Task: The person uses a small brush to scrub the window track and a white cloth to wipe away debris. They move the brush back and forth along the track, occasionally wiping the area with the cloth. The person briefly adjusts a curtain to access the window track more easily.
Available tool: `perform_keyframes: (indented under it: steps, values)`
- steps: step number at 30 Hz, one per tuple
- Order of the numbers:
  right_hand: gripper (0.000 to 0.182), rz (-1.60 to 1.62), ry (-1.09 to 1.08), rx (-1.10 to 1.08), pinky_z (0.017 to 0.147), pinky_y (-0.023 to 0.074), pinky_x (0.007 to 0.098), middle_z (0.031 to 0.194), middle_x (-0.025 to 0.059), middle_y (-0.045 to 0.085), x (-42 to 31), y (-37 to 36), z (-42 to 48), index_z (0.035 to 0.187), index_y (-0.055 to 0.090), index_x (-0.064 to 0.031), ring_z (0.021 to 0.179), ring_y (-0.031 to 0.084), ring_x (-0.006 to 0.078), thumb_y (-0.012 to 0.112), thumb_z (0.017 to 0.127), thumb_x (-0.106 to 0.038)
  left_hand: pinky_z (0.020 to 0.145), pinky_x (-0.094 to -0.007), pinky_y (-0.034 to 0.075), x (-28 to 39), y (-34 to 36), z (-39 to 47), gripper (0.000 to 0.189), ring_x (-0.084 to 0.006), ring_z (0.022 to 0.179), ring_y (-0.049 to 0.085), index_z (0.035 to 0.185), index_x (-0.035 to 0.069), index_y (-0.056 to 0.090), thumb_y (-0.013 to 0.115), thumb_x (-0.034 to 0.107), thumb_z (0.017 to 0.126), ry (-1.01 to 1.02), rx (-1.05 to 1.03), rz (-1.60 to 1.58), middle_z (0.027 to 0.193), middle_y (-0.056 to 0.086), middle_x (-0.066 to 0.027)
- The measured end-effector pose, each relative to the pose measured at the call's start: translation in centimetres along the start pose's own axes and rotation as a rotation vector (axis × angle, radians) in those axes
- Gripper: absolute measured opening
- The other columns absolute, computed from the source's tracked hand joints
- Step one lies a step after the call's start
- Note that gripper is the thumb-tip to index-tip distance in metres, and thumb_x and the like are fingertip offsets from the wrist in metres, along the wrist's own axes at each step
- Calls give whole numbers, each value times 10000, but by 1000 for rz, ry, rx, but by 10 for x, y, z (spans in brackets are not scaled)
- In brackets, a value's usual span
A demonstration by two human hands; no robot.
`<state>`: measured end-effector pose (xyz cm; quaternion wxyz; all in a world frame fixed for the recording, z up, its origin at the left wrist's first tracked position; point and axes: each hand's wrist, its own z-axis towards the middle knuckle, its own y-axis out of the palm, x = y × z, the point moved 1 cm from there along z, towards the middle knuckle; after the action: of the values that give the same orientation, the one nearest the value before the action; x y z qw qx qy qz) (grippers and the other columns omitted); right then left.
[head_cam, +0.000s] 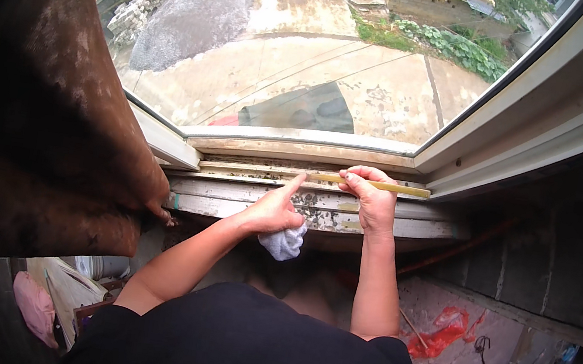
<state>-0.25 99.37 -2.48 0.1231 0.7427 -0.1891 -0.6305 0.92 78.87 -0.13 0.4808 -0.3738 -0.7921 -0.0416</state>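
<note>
My right hand (376, 200) pinches a thin, flat yellowish strip (409, 190), perhaps wood or bamboo, between thumb and fingers. The strip lies along the dirty sliding-window track (248, 170), its right end near the window frame's side. With its index finger stretched out, my left hand (275, 209) points at the strip's left tip; whether it touches cannot be told. A crumpled whitish cloth (283, 243) hangs from the palm of that hand, gripped by the other fingers. Dark flakes of dirt speckle the white window sill (226, 205) below the track.
Brown curtain (72, 112) fabric hangs at the left. On the right rises the window's side frame (509, 101). Beyond the opening lie a concrete yard (295, 76) and a gravel heap (196, 23). Red plastic (440, 334) and a white bucket (102, 266) are low behind me.
</note>
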Motion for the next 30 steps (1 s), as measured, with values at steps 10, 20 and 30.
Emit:
perform_keyframes:
  steps: [10, 20, 30]
  values:
    - [62, -19, -158, 322, 692, 551, 253, 879, 102, 650, 19, -31, -9, 897, 615, 28, 764, 630, 150, 598, 840, 12, 564, -239, 430, -8, 7, -17, 827, -82, 601, 514, 1434, 40, 211, 628, 54, 721, -22, 114, -126, 642, 557, -21]
    - [62, 138, -72, 348, 662, 552, 248, 862, 89, 649, 55, -28, 16, 889, 620, 10, 739, 623, 136, 628, 827, 5, 938, -277, 388, -29, 5, 63, 938, -243, 1125, 481, 1422, -62, 134, 655, 18, 646, -37, 128, -392, 1342, 390, -251]
    - [61, 165, -40, 282, 677, 547, 248, 861, 79, 649, 64, -14, 22, 886, 624, 1, 759, 623, 134, 633, 825, 5, 821, -278, 463, -28, 8, 70, 935, -218, 1050, 522, 1429, -46, 131, 674, 8, 670, -71, 139, -316, 1342, 395, -224]
